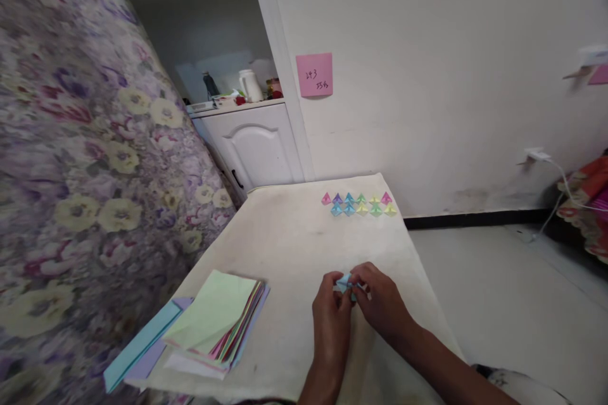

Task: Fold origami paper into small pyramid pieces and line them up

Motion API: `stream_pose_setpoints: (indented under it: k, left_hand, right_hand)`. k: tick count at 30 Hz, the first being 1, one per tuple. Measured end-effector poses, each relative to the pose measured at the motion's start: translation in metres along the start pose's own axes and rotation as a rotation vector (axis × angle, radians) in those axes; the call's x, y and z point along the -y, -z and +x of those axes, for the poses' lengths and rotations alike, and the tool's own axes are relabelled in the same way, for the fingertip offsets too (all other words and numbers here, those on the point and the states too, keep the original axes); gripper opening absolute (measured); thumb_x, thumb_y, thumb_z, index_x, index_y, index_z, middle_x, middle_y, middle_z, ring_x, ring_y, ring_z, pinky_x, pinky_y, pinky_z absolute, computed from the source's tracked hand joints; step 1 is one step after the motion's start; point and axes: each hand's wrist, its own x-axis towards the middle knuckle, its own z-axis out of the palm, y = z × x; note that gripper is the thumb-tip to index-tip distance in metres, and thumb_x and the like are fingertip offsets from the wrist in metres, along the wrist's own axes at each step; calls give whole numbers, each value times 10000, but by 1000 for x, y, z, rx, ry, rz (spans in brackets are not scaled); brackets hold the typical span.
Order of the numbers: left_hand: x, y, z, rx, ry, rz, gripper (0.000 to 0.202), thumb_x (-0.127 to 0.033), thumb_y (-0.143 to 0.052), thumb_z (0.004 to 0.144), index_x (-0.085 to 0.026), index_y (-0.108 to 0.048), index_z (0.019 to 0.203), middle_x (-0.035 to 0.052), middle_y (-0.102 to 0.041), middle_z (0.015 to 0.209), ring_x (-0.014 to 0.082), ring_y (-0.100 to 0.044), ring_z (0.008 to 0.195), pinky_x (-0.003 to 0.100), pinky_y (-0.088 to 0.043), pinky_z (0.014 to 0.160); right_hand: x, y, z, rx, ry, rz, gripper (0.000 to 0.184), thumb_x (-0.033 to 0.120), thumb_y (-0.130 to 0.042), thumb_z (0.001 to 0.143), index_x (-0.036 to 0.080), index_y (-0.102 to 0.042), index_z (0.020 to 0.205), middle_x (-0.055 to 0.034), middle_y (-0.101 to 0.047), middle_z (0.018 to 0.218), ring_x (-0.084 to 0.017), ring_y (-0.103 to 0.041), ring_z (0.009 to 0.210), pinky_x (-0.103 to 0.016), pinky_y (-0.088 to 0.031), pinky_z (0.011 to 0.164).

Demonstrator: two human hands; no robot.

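Observation:
Between my two hands is a small piece of folded light-blue paper [345, 281], held just above the near right part of the table. My left hand [331, 304] pinches its left side with thumb and fingers. On its right side, the fingertips of my right hand [377, 294] are closed. The fingers cover parts of the folds, so its full shape is hidden. Toward the far right of the table, several small folded paper pieces [361, 209] in pink, purple, blue, green and yellow sit in two rows.
A stack of coloured paper sheets [213, 313] lies at the table's left, beside blue and purple strips [142, 345]. The cream-covered table [285, 234] meets the wall at the back. A floral curtain [118, 171] hangs on the left. A white cabinet [256, 145] stands behind.

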Motion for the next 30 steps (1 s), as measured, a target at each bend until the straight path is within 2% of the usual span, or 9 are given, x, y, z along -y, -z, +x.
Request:
stream_pose_setpoints:
  k: [5, 10, 18, 30]
  left_hand:
    - [0, 2, -2, -14, -70, 169, 226, -218, -458, 796, -191, -548, 1002, 56, -651, 813, 212, -615, 782, 302, -451, 677]
    - [0, 1, -3, -14, -118, 276, 226, -226, -423, 823, -186, -545, 1009, 86, -637, 895, 228, -597, 819, 325, -427, 701]
    - [-2, 1, -4, -16, -163, 321, 217, -216, -386, 841, -181, -535, 993, 86, -617, 901, 225, -575, 814, 333, -409, 714]
    - [-6, 7, -5, 8, -87, 271, 161, -187, -403, 810, -218, -538, 894, 25, -643, 752, 187, -587, 684, 259, -381, 600]
  right_hand:
    - [3, 2, -2, 27, 62, -124, 161, 44, -442, 746, 191, -505, 723, -11, -520, 748, -144, -495, 686, -249, -389, 626]
    - [5, 1, -3, 51, 120, -238, 165, 54, -424, 776, 185, -507, 720, -20, -518, 756, -152, -480, 706, -257, -359, 632]
    - [7, 0, -2, 74, 137, -344, 153, 62, -447, 783, 183, -525, 733, -31, -530, 762, -162, -470, 721, -268, -340, 650]
    - [6, 1, -4, 59, 141, -426, 127, 78, -472, 771, 189, -515, 725, -27, -530, 758, -162, -458, 700, -271, -308, 627]
